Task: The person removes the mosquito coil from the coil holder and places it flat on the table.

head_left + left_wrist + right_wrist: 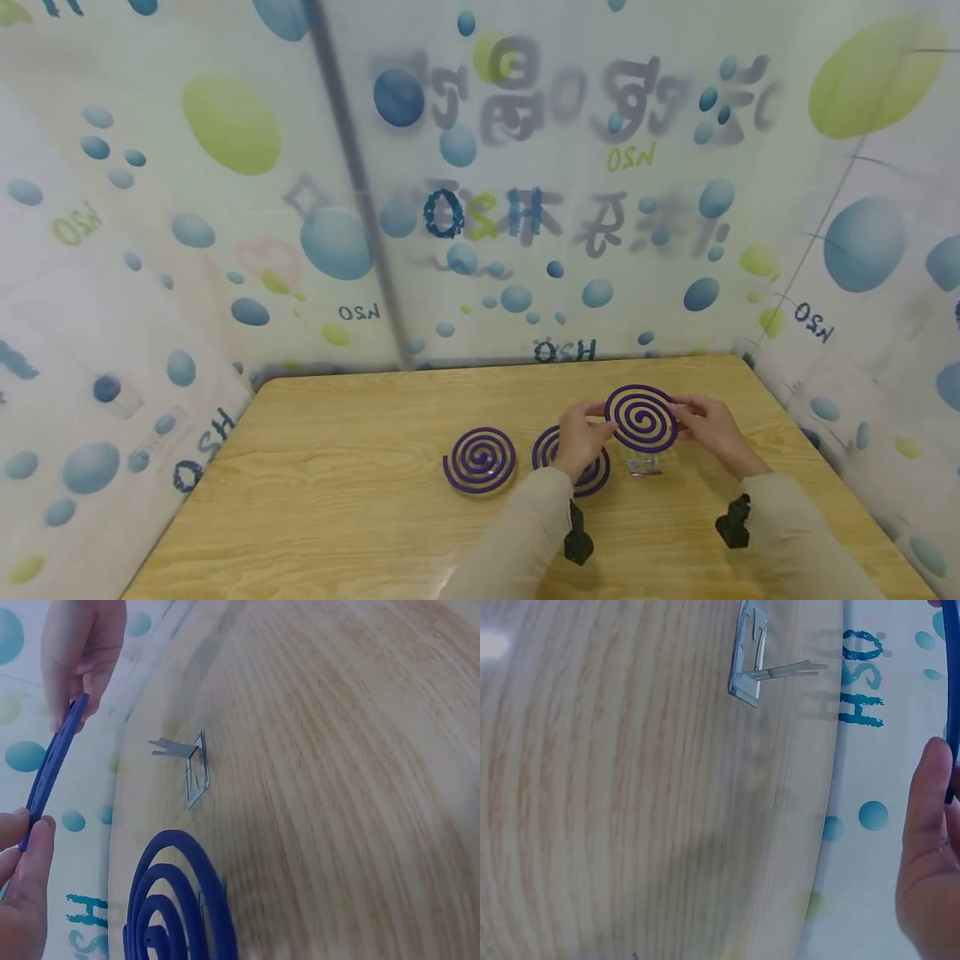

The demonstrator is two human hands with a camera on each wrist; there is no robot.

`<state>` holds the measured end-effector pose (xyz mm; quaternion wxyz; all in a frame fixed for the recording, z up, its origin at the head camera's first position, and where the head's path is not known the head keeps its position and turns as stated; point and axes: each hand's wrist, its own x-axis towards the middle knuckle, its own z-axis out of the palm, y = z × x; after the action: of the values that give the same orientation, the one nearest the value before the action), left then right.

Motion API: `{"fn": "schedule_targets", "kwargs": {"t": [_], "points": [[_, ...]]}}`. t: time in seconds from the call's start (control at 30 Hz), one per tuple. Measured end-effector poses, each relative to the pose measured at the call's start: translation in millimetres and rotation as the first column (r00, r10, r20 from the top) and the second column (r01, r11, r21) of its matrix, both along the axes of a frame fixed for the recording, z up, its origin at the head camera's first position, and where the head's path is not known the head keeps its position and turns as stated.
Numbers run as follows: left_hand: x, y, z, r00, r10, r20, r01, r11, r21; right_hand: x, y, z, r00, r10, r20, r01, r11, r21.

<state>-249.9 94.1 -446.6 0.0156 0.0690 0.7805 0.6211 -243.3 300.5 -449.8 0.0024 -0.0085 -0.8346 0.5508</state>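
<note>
A purple spiral coil (641, 419) is held above the far right part of the worktop (337, 492), just over a small metal stand (643, 465). The coil is a flat disc with its broad face turned toward the person, so in the head view its rings read as a nearly full circle; being round, it shows no long axis there. The left wrist view catches it edge-on, as a thin bar running from one hand to the other.

Its outer end is hard to make out near the fingers, and the right wrist view cuts it off at the picture's edge. The left hand (581, 437) hides much of the middle coil (156, 939), which lies just left of the stand; the left coil (482, 460) lies farther left in plain sight, a glint beneath its centre too small to identify.

The left hand's thumb and fingers are clamped on the held coil's left rim; the right hand (712, 425) pinches the right rim, some of its fingers out of sight behind the disc. The stand's base lies flat on the worktop, its forked prong sticking upward, apart from the coil above.
</note>
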Motion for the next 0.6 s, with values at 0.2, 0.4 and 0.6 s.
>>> {"fn": "schedule_targets", "kwargs": {"t": [0.2,0.4,0.6], "points": [[-5.5,0.8,2.0,0.999,0.048,-0.014,-0.047,0.999,0.022,-5.3,-2.2,4.6,1.000,-0.005,0.001,0.005,1.000,-0.021],[-8.0,0.5,1.7,0.997,0.077,-0.027,-0.077,0.997,0.010,-11.1,-4.7,2.9,1.000,-0.030,-0.004,0.030,0.998,-0.055],[-10.0,2.5,0.3,0.994,0.098,-0.046,-0.100,0.994,-0.043,-14.6,-4.1,-1.3,0.999,-0.050,0.002,0.050,0.996,-0.076]]}}
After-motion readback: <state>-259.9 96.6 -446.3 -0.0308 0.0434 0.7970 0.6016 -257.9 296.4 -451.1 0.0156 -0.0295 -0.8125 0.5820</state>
